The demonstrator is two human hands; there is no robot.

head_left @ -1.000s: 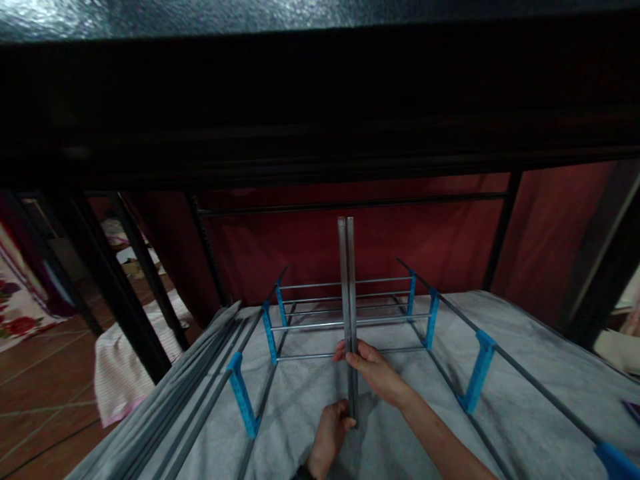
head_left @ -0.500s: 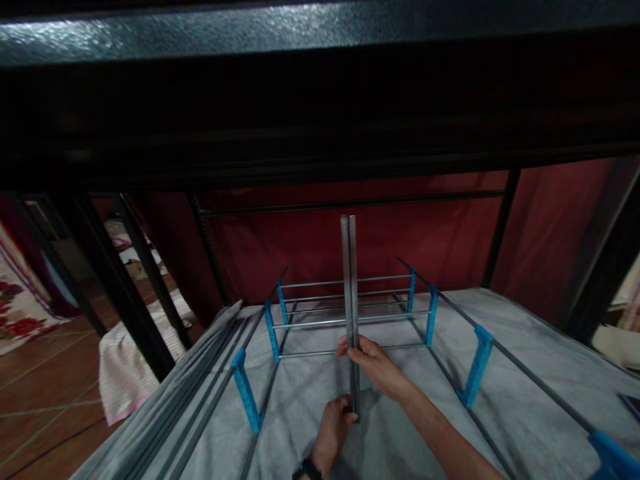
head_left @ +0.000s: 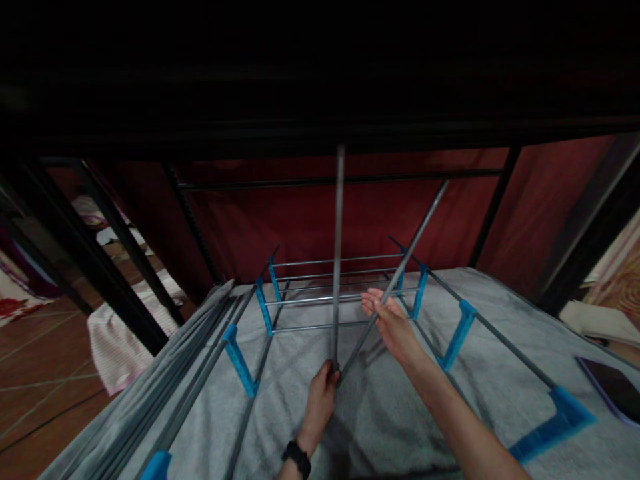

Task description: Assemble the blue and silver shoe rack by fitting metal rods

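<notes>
My left hand is closed round the bottom end of an upright grey metal tube. A second metal tube leans to the right, its lower end beside the same hand. My right hand grips this tilted tube between thumb and palm, with its other fingers stretched out behind. Beyond the hands stands a frame of thin metal rods joined by blue plastic connectors. Another blue connector stands to the right on long dark rods.
Several loose tubes lie along the left edge of the grey blanket. A phone rests at right. A dark beam crosses overhead, with black posts at the sides and a red curtain behind.
The two tubes, held side by side before, now spread apart in a V. My right hand has moved right and up with one tube; my left hand has risen slightly. The camera view has shifted.
</notes>
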